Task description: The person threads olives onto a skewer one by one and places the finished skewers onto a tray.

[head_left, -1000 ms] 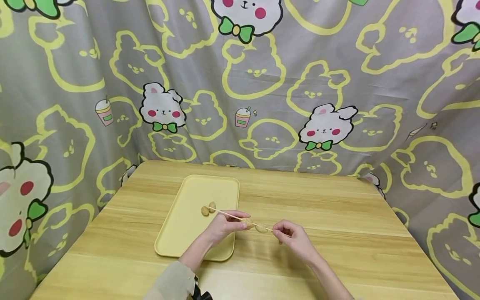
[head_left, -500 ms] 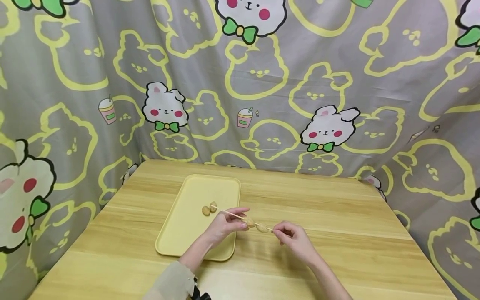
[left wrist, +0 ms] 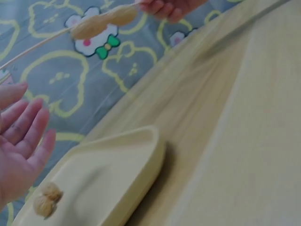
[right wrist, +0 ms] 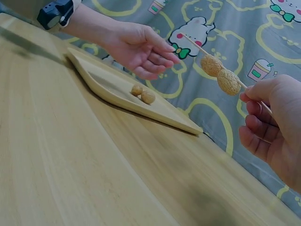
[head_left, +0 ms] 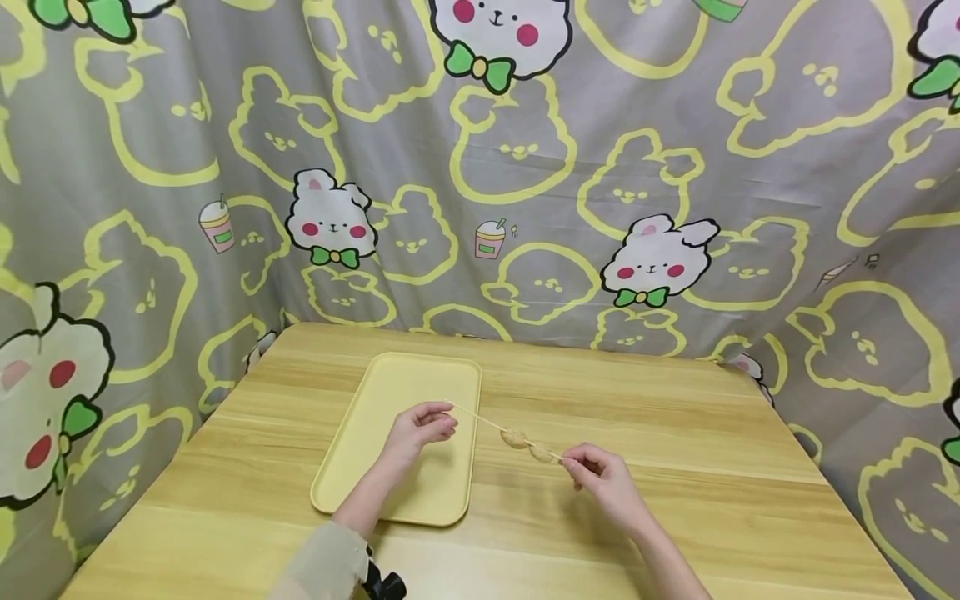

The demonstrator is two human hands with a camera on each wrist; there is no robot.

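Note:
My right hand pinches one end of a thin wooden skewer, which slants up to the left above the table. Threaded side by side on it are two tan-brown, wrinkled balls, the outer ball and the inner ball. My left hand hovers over the yellow tray, close to the skewer's free tip. Its fingers are loosely bent and hold nothing, as the right wrist view shows. Two more brown balls lie touching on the tray; in the head view the left hand hides them.
The tray lies left of centre on a wood-grain table. Behind and at both sides hangs a grey curtain with yellow outlines and rabbit heads. A black device is strapped to the left wrist.
My left hand has let go of the ball on the skewer and moved left over the tray. My right hand has shifted slightly right with the skewer.

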